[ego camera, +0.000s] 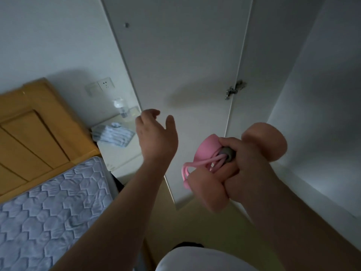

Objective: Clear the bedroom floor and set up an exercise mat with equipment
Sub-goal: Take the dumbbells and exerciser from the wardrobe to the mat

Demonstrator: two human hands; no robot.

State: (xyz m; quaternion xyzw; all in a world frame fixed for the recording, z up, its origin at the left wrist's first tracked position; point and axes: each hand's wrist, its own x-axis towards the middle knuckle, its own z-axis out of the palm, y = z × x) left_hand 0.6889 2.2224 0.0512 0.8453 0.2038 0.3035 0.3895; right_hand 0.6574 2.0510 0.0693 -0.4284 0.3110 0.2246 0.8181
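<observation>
Head cam: right grip [248, 165] is wrapped round a peach dumbbell [266, 143] plus a tangle of pink band [195, 163], held up in front of the white wardrobe door [175, 65]. Left grip [156, 137] hangs in the air, fingers loose, holding nothing. Bed [48, 202] sits lower left.

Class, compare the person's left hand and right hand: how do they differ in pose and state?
The left hand is empty, fingers relaxed; the right hand grips a peach dumbbell and a pink band. The left hand reaches higher in the picture; the right hand sits lower. Both are bare.
</observation>
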